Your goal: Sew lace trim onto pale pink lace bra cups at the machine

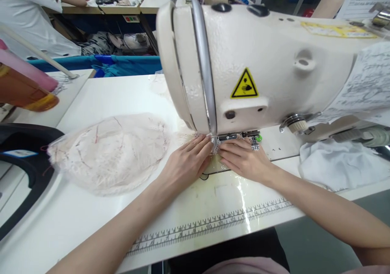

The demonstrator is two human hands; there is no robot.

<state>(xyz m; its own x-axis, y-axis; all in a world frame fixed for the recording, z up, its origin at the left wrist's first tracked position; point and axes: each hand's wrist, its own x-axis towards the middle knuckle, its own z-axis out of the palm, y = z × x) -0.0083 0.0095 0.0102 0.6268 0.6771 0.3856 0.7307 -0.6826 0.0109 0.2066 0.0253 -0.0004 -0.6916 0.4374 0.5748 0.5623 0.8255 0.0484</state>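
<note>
A cream sewing machine (258,62) fills the upper middle, its presser foot (217,143) low over the table. My left hand (185,162) lies flat just left of the foot, fingers stretched out and pressing a small pale lace piece (217,151). Opposite it, my right hand (243,160) rests flat to the right of the foot, fingertips on the same piece. The needle itself is hidden behind the machine head. To the left lies a heap of pale pink lace pieces (109,152).
A ruler strip (213,225) runs along the white table's front edge. White cloth (335,164) lies at the right. A black bin rim (27,164) and an orange-pink bottle (24,87) sit at the left. Another person in white (33,14) stands at the back left.
</note>
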